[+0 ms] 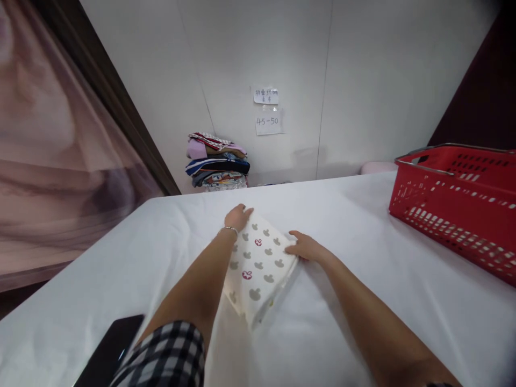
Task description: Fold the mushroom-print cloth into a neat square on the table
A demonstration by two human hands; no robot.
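Observation:
A folded white cloth (258, 266) with grey-beige and a few red printed shapes lies turned cornerwise on the white-covered table. My left hand (237, 217), with a bracelet at the wrist, is closed on the cloth's far left edge; part of its fingers is hidden. At the cloth's right corner, my right hand (303, 246) grips the edge with thumb and fingers. The near corner of the cloth points toward me, and its folded layers show along the right side.
A red plastic basket (455, 199) with metal handles stands at the right. Folded textiles (217, 161) are piled beyond the table's far edge, by the wall. A dark flat device (110, 349) lies at the near left. Pink curtain (60, 150) hangs at left.

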